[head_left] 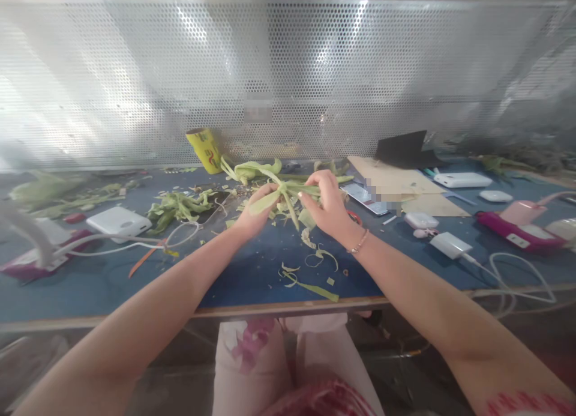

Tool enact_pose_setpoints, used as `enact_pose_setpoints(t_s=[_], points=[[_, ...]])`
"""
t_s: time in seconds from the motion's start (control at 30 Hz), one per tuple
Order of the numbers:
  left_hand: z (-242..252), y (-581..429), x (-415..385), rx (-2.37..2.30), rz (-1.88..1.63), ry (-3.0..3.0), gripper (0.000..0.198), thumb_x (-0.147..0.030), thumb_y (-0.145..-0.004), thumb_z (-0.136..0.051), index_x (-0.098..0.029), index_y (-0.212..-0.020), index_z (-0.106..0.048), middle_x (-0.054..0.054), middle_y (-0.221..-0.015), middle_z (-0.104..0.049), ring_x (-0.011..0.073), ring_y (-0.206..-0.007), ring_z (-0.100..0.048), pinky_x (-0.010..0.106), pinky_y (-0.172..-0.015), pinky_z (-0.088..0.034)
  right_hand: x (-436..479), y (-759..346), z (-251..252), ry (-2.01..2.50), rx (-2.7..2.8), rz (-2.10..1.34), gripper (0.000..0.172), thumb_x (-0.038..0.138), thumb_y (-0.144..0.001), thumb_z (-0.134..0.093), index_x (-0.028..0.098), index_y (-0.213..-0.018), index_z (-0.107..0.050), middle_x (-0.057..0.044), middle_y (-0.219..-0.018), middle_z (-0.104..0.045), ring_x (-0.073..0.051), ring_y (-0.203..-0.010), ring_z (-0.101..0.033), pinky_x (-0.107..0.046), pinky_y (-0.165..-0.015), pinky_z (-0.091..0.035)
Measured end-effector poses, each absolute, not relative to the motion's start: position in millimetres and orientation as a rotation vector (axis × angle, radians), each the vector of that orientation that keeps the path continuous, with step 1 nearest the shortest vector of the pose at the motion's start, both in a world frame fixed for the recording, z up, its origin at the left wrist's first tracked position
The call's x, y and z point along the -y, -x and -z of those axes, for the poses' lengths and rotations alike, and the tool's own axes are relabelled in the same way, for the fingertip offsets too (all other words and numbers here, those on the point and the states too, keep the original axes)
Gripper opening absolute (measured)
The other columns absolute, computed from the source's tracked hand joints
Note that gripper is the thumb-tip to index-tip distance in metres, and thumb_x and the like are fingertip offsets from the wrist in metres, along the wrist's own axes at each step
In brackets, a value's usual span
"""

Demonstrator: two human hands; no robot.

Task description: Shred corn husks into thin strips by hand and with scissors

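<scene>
My left hand (255, 217) is closed round the near end of a pale green leafy stalk (282, 189), whose long, strip-like leaves splay out over the table. Right of it, my right hand (329, 204) pinches another part of the same stalk between thumb and fingers. More pale green leaves (256, 167) lie just behind the hands. A heap of cut green leaves (182, 207) rests to the left, partly over a dark flat object. Thin curled green strips (315, 291) and small scraps are scattered on the blue tabletop (265, 272) in front.
A yellow tube (204, 150) leans by the perforated metal screen (288, 74) at the back. White chargers (119, 223) with cables and purple power strips (519, 231) lie on both sides. Right of my hands are a phone (365, 198) and tan card sheets (396, 176).
</scene>
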State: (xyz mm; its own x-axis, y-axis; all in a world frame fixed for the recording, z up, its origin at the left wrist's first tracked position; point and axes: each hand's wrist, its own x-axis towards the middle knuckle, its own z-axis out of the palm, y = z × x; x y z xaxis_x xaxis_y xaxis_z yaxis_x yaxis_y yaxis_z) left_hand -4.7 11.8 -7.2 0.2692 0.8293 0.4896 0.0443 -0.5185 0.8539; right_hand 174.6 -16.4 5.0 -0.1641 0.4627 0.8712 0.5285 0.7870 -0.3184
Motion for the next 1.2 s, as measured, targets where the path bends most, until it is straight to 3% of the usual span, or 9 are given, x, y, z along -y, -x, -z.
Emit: enact_pose_setpoints(t_s=[0.23, 0.5, 0.67, 0.9, 1.2], points=[[7.8, 2.8, -9.1, -0.601, -1.238, -1.834, 0.026, -0.036, -0.074, -0.064, -0.016, -0.086, -0.052, 0.002, -0.084, -0.061, 0.0131, -0.078, -0.055, 0.027, -0.073, -0.042, 19.9, -168.1, -4.4, 0.821, 2.01, -0.096, 0.016, 0.032, -0.082, -0.053, 0.02, -0.08, -0.043, -0.003, -0.08, -0.05, -0.016, -0.077, -0.049, -0.03, -0.072, -0.041], [6.7, 1.6, -6.7, -0.662, -1.244, -1.831, 0.021, -0.033, -0.076, -0.061, -0.017, -0.086, -0.053, 0.0, -0.078, -0.057, 0.0108, -0.07, -0.05, 0.024, -0.066, -0.039, 16.9, -164.3, -2.1, 0.841, 2.013, -0.156, 0.017, 0.023, -0.082, -0.051, 0.02, -0.072, -0.038, 0.0, -0.073, -0.044, -0.012, -0.067, -0.044, -0.026, -0.064, -0.036], [5.4, -0.3, -3.0, -0.675, -1.234, -1.616, 0.017, -0.034, -0.079, -0.055, -0.017, -0.081, -0.054, -0.001, -0.069, -0.051, 0.0101, -0.063, -0.045, 0.024, -0.059, -0.037, 17.3, -163.4, -2.9, 0.929, 1.988, -0.336, 0.008, 0.022, -0.083, -0.048, 0.02, -0.078, -0.041, 0.004, -0.062, -0.04, -0.01, -0.055, -0.038, -0.024, -0.055, -0.03], [6.1, -3.0, 3.0, -0.578, -1.216, -1.461, 0.027, -0.032, -0.069, -0.069, -0.018, -0.09, -0.058, -0.001, -0.078, -0.059, 0.0115, -0.074, -0.055, 0.025, -0.07, -0.042, 22.0, -161.6, -1.9, 0.862, 2.017, -0.391, 0.006, 0.025, -0.085, -0.047, 0.019, -0.085, -0.048, 0.004, -0.061, -0.045, -0.009, -0.051, -0.037, -0.023, -0.05, -0.028], [0.1, -3.5, 6.1, -0.485, -1.124, -1.394, 0.024, -0.03, -0.072, -0.067, -0.016, -0.091, -0.061, 0.002, -0.077, -0.065, 0.0155, -0.081, -0.061, 0.027, -0.076, -0.043, 21.4, -161.3, 0.3, 0.891, 1.945, -0.287, 0.012, 0.03, -0.085, -0.049, 0.019, -0.085, -0.053, 0.007, -0.052, -0.038, -0.006, -0.043, -0.027, -0.022, -0.045, -0.023]])
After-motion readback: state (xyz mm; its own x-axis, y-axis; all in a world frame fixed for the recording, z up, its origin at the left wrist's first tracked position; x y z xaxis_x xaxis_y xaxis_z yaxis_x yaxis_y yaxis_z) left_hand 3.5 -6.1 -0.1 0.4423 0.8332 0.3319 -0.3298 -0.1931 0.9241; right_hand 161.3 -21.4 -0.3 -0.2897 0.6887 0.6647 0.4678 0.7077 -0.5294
